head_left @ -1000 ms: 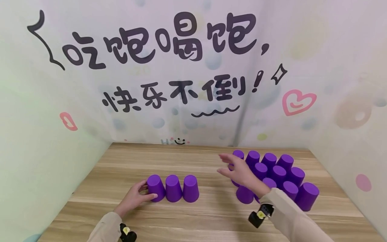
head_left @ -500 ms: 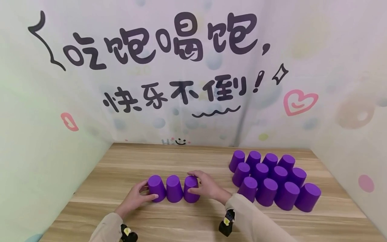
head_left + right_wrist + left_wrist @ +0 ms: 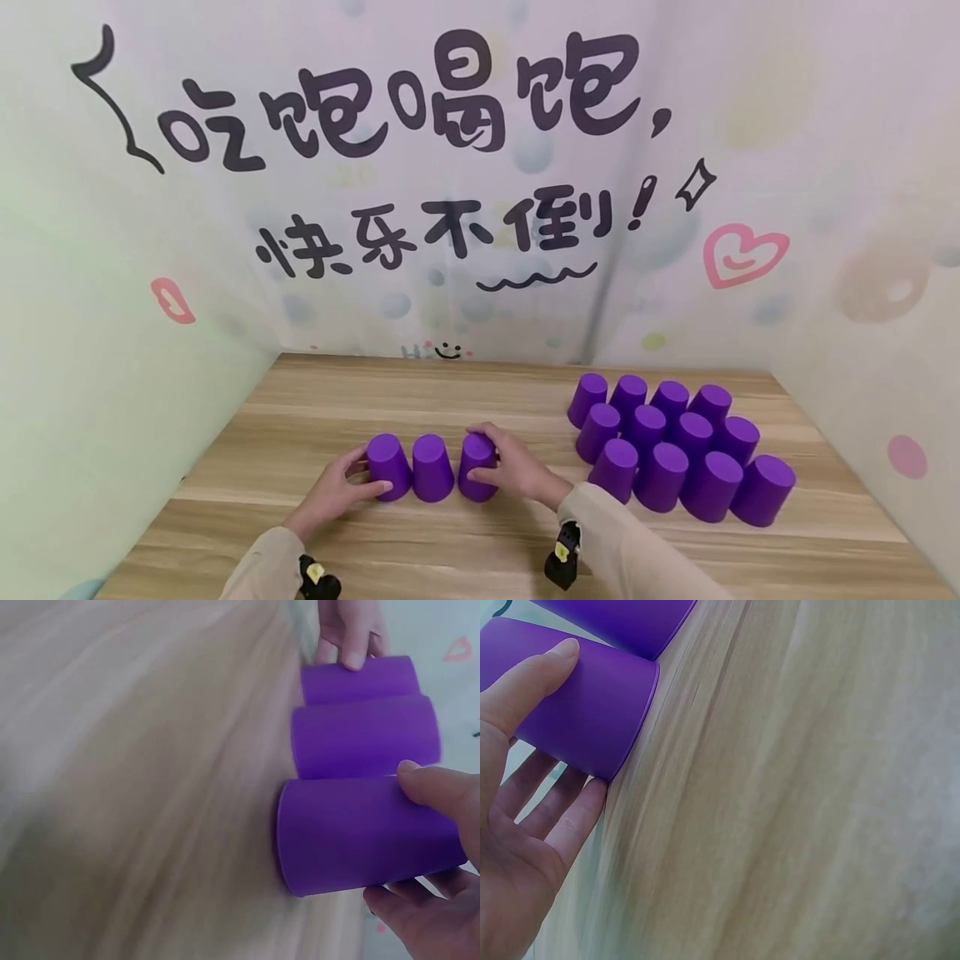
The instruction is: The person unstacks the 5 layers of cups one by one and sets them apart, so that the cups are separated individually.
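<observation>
Three purple cups stand upside down in a short row on the wooden table. My left hand (image 3: pixel 341 487) grips the left cup (image 3: pixel 387 467), its thumb across the front and its fingers round the outer side; the left wrist view shows this cup (image 3: pixel 592 705) close up. Between the hands stands the middle cup (image 3: pixel 432 471), touched by neither. At the row's right end my right hand (image 3: pixel 517 467) holds the right cup (image 3: pixel 476 454) between thumb and fingers. In the right wrist view, the rim of this cup (image 3: pixel 352 832) is down at the tabletop.
To the right, several more upside-down purple cups (image 3: pixel 696 433) stand close together in rows on the table (image 3: pixel 315 396). A printed curtain (image 3: pixel 420 317) rises behind the table's back edge, with pale walls at both sides.
My right hand has come left from beside the cup group to the row's right cup and taken hold of it. That cup has shifted slightly right; my left hand has stayed put.
</observation>
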Demonstrator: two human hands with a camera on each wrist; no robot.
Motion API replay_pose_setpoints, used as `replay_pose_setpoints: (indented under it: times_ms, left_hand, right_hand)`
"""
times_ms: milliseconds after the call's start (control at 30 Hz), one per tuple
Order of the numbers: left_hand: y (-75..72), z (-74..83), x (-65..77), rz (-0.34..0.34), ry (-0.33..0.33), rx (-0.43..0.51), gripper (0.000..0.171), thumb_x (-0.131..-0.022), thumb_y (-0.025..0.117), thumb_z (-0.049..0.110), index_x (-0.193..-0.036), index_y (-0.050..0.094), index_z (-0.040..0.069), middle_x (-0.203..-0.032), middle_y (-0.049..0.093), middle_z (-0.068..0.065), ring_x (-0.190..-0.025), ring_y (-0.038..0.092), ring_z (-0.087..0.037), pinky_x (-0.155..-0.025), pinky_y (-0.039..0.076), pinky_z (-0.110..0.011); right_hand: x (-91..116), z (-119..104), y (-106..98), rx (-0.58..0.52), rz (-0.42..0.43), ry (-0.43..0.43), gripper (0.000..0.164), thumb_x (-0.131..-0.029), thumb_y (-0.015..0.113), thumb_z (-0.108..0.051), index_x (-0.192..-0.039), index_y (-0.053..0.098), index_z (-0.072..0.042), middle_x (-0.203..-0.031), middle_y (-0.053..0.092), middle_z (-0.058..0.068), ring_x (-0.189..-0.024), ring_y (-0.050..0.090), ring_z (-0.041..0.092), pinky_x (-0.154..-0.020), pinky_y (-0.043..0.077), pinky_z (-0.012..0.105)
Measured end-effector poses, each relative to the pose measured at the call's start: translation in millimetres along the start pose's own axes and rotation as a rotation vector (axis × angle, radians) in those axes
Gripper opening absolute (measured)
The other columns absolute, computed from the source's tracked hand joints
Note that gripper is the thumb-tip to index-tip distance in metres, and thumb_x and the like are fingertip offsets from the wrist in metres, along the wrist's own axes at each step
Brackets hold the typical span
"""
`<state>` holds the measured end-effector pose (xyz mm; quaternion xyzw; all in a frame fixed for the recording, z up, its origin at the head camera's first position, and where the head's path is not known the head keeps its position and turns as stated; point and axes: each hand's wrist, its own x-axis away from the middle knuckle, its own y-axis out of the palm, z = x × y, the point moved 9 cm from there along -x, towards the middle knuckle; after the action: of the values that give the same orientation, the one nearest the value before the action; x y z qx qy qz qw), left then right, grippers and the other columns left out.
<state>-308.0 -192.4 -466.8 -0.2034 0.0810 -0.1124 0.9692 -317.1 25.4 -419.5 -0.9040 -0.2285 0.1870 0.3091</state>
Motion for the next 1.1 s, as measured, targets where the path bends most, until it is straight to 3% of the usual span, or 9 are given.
replay_pose_setpoints:
  times_ms: [200,500,700,867,1100]
  left_hand:
    - [-1.9,0.0,-0.2,0.009,-0.007,0.001,0.062,-0.073,0.072,0.014,-0.124,0.044,-0.007,-0.115,0.052,-0.024,-0.102,0.052,-0.036,-0.088,0.045,-0.039]
    - [-2.7,0.6,0.6,0.004,-0.014,0.017,0.064,-0.073,0.072,0.014,-0.125,0.042,-0.008,-0.117,0.05,-0.026,-0.104,0.05,-0.038,-0.088,0.045,-0.04]
    - [-2.0,-4.1,-0.2,0.02,-0.018,0.009,0.064,-0.072,0.073,0.014,-0.124,0.043,-0.007,-0.115,0.052,-0.025,-0.103,0.052,-0.037,-0.088,0.045,-0.04]
    - [-0.6,-5.1,-0.1,0.01,-0.019,0.014,0.065,-0.072,0.073,0.014,-0.125,0.042,-0.007,-0.116,0.05,-0.026,-0.104,0.051,-0.038,-0.089,0.044,-0.042]
    - [0.3,-5.0,0.3,0.002,-0.012,0.017,0.065,-0.072,0.073,0.014,-0.125,0.041,-0.007,-0.116,0.05,-0.026,-0.104,0.051,-0.039,-0.089,0.044,-0.042]
  right_hand:
    - [-9.0,7.2,-37.8,0.031,0.139,0.058,0.057,-0.074,0.071,-0.008,-0.124,0.044,-0.002,-0.108,0.055,0.02,-0.094,0.056,0.03,-0.076,0.051,0.037]
    - [-13.7,45.6,-82.4,0.04,0.346,0.262,0.059,-0.075,0.07,-0.006,-0.125,0.039,0.0,-0.114,0.052,0.024,-0.103,0.051,0.035,-0.085,0.045,0.045]
    - [-10.4,74.1,-92.8,0.038,0.47,0.375,0.059,-0.073,0.071,-0.007,-0.123,0.04,0.002,-0.114,0.052,0.025,-0.103,0.051,0.036,-0.086,0.044,0.045]
    - [-6.6,89.2,-95.6,0.065,0.538,0.392,0.057,-0.073,0.07,-0.006,-0.122,0.041,0.002,-0.115,0.051,0.025,-0.105,0.049,0.037,-0.089,0.042,0.046]
    - [-4.1,94.0,-98.0,0.119,0.605,0.362,0.056,-0.072,0.07,-0.003,-0.12,0.044,0.005,-0.114,0.051,0.025,-0.104,0.049,0.039,-0.089,0.041,0.046]
